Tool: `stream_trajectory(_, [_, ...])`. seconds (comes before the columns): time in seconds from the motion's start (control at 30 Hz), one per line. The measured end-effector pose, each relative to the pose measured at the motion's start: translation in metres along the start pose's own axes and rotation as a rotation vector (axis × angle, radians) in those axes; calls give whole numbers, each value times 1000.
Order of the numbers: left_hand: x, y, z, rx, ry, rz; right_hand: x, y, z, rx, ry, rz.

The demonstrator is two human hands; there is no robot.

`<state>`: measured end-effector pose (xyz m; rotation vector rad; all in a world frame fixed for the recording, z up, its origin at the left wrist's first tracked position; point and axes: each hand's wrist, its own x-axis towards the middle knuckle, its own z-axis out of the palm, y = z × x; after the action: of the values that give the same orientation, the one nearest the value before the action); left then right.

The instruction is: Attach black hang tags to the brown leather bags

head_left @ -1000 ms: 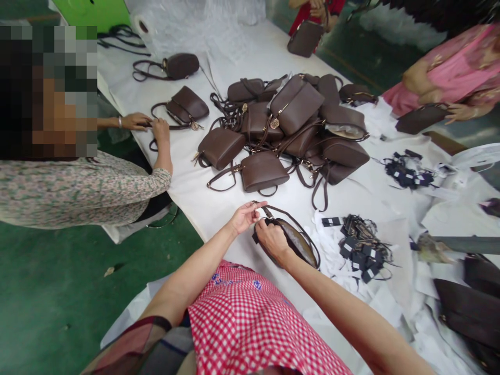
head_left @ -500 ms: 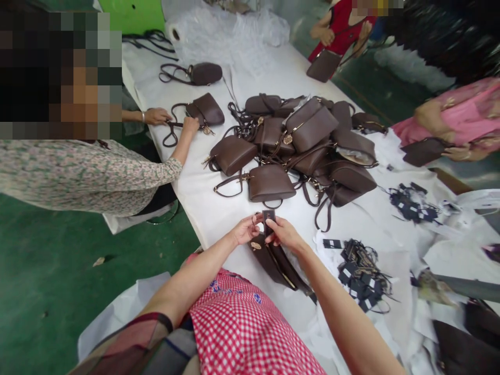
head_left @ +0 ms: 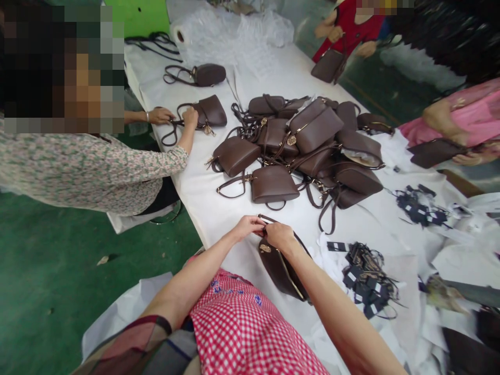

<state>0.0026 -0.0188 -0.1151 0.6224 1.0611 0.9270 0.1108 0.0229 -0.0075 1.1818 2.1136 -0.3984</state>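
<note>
A dark brown handbag [head_left: 278, 268] with a round gold charm [head_left: 265, 249] lies on the table edge in front of me. At its upper end, my left hand [head_left: 250, 227] pinches the bag's strap [head_left: 269, 217] between closed fingertips. My right hand [head_left: 279, 235] is curled over the same end, close against the left fingertips. Its fingers are bent inward, and what they hold is hidden beneath the hand. The black hang tag seen earlier does not show in my hands now.
Several brown handbags [head_left: 275, 185] are heaped beyond my hands on the white-covered table [head_left: 187, 182]. Black hang tags [head_left: 367, 281] lie piled at the right. On the left, a person [head_left: 97, 172] handles another bag; two more people hold bags opposite. Clear plastic [head_left: 238, 36] covers the far end.
The black hang tag, upright in my right hand before, is now out of sight. My right hand has turned palm down over the bag's end, and more of the bag shows.
</note>
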Motion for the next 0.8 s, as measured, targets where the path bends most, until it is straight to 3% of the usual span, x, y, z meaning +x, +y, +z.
stream_trajectory(0.1, [-3, 7, -15, 150, 50, 1, -16, 18, 11, 55, 164, -39])
stream_trajectory(0.2, [-21, 10, -53, 298, 173, 3, -40, 35, 32, 75, 355, 42])
stream_trajectory(0.3, [-47, 12, -92, 423, 307, -15, -62, 42, 60, 168, 255, 158])
stream_trajectory(0.37, [-56, 13, -103, 482, 331, -29, -69, 41, 74, 244, 195, 161])
stream_trajectory(0.47, [-45, 11, -85, 502, 288, -42, -75, 33, 86, 287, 241, 133])
stream_trajectory(0.67, [14, -2, 2, 358, 101, -218, -83, 16, 91, 335, 341, 128])
stream_trajectory(0.8, [28, 17, 33, 229, 45, -125, -88, 11, 106, 414, 419, 123])
